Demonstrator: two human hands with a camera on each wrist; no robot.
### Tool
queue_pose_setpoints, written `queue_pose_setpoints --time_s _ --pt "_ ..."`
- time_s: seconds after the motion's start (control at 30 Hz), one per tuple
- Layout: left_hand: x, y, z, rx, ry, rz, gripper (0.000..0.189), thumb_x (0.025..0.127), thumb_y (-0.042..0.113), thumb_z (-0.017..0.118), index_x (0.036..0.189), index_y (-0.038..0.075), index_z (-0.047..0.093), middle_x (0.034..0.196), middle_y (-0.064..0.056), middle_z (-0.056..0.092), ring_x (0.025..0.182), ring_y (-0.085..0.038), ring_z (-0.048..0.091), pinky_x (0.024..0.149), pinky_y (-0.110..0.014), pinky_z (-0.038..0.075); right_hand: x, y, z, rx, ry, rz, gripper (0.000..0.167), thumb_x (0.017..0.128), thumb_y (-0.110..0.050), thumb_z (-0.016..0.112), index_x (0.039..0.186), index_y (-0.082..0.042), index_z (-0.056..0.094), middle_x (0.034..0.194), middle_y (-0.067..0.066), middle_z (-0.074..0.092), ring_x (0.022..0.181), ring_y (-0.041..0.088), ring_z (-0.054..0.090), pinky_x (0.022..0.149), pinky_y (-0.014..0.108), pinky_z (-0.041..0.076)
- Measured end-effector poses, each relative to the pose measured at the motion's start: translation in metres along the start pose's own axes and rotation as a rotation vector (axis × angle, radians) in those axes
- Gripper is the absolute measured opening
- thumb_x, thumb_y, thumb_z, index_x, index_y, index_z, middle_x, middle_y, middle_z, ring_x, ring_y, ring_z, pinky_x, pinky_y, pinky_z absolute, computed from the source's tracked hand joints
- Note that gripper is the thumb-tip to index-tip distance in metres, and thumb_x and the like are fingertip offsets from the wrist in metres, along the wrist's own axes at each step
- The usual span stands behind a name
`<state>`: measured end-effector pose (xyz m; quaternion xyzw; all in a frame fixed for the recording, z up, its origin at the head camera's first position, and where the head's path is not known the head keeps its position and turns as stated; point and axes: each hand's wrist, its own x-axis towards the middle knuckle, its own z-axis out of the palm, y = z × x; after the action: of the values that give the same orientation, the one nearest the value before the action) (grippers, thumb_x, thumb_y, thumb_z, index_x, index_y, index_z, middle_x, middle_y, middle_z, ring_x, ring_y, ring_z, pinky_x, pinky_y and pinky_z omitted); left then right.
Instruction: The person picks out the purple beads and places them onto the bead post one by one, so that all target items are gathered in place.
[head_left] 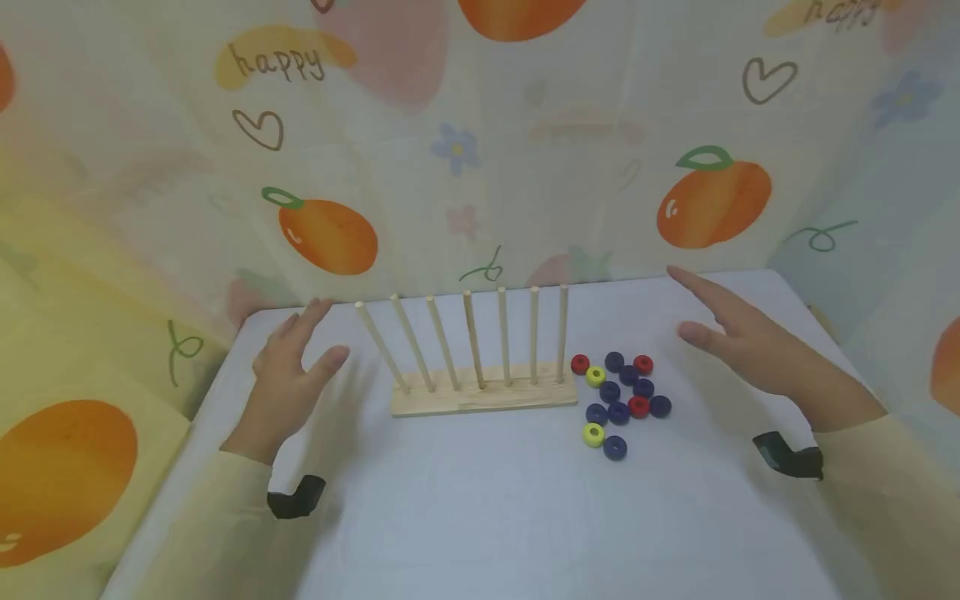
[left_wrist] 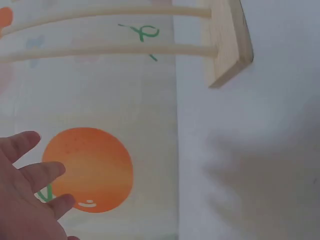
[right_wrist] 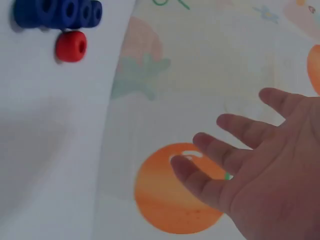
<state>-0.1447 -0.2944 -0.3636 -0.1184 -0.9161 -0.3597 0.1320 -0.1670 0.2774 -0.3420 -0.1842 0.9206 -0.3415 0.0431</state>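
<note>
A wooden rack (head_left: 480,402) with a row of several upright pegs stands mid-table, and no bead sits on its pegs. To its right lies a loose group of ring-shaped beads: dark blue beads (head_left: 615,447), yellow beads (head_left: 593,434) and red beads (head_left: 580,364). My left hand (head_left: 288,379) hovers left of the rack, fingers spread, holding nothing. Right of the beads, my right hand (head_left: 742,337) is raised with extended fingers and touches nothing. In the right wrist view a red bead (right_wrist: 71,46) lies beside blue beads (right_wrist: 45,12); the left wrist view shows the rack's end (left_wrist: 230,50).
A white cloth covers the table (head_left: 465,517). Behind it hangs a printed curtain (head_left: 525,183) with oranges, hearts and flowers, and more of this fabric runs along both sides. Each sleeve carries a dark band (head_left: 789,457) near the wrist.
</note>
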Motion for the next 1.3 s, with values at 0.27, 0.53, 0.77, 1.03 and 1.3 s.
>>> queue_pose_setpoints --time_s 0.27,0.53,0.77,1.03,1.3 --pt "-0.012 -0.008 0.027 -0.432 0.106 -0.051 0.048 0.118 0.027 0.048 0.162 0.007 0.051 0.163 -0.013 0.051 0.154 -0.028 0.039 0.126 -0.043 0.028 -0.016 0.022 0.032 0.231 0.066 -0.11 0.07 0.114 -0.029 0.052 0.175 -0.018 0.02 0.171 0.023 0.031 0.149 0.053 0.035 0.113 0.077 0.039" --pt "-0.017 -0.007 0.059 -0.814 0.098 -0.161 0.061 0.118 0.048 0.04 0.159 0.004 0.05 0.148 -0.009 0.066 0.139 -0.034 0.055 0.12 -0.053 0.034 -0.026 0.035 0.057 0.319 0.083 -0.109 0.061 0.116 -0.026 0.047 0.172 -0.013 0.026 0.164 0.024 0.041 0.142 0.048 0.046 0.101 0.011 0.042" --pt "-0.018 -0.01 0.084 -1.021 0.073 -0.196 0.053 0.12 0.042 0.04 0.149 0.0 0.056 0.135 -0.015 0.071 0.121 -0.03 0.066 0.105 -0.041 0.057 -0.034 0.043 0.075 0.353 0.087 -0.05 0.058 0.116 -0.023 0.049 0.171 -0.013 0.03 0.159 0.023 0.048 0.138 0.043 0.051 0.1 0.015 0.049" --pt "-0.022 -0.015 0.104 -1.047 0.092 -0.273 0.065 0.119 0.041 0.049 0.143 -0.019 0.05 0.125 -0.02 0.07 0.124 -0.041 0.063 0.101 -0.038 0.058 -0.04 0.053 0.092 0.324 0.111 -0.003 0.06 0.111 -0.014 0.061 0.166 -0.007 0.037 0.153 0.02 0.057 0.135 0.044 0.057 0.098 0.014 0.047" --pt "-0.023 -0.02 0.119 -1.016 0.136 -0.281 0.053 0.115 0.032 0.062 0.128 -0.019 0.059 0.127 -0.022 0.065 0.122 -0.032 0.065 0.11 -0.04 0.054 -0.041 0.058 0.103 0.227 0.12 0.159 0.07 0.101 -0.03 0.084 0.158 -0.009 0.05 0.143 0.016 0.063 0.126 0.033 0.058 0.087 0.013 0.05"
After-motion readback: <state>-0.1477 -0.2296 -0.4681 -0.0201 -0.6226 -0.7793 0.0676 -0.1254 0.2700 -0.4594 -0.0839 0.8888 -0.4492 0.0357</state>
